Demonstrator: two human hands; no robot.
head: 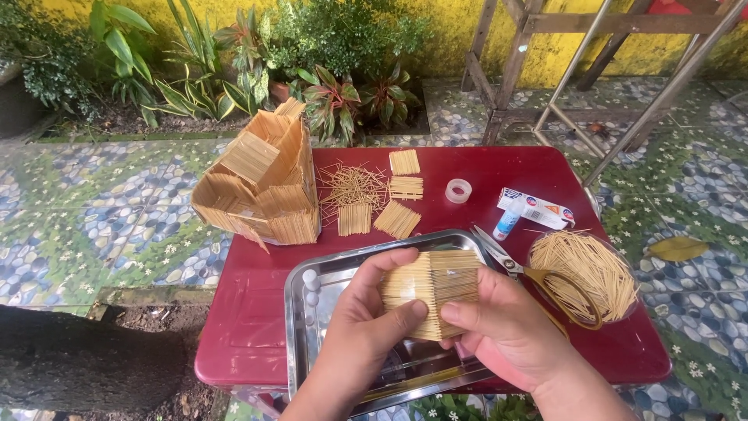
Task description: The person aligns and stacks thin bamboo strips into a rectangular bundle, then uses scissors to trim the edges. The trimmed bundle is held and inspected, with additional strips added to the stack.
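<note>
Wooden toothpick panel [431,290] (sticks upright, long axis crosswise) in the grip of left hand [360,327] and right hand [506,327].

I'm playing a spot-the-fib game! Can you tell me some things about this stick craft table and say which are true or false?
1. Both hands, left hand and right hand, hold a folded toothpick panel. True.
2. The toothpick house stands in the metal tray. False: it stands on the red table.
3. The scissors lie right of the tray. True.
4. The tape roll sits atop the house. False: it lies on the table.
</note>
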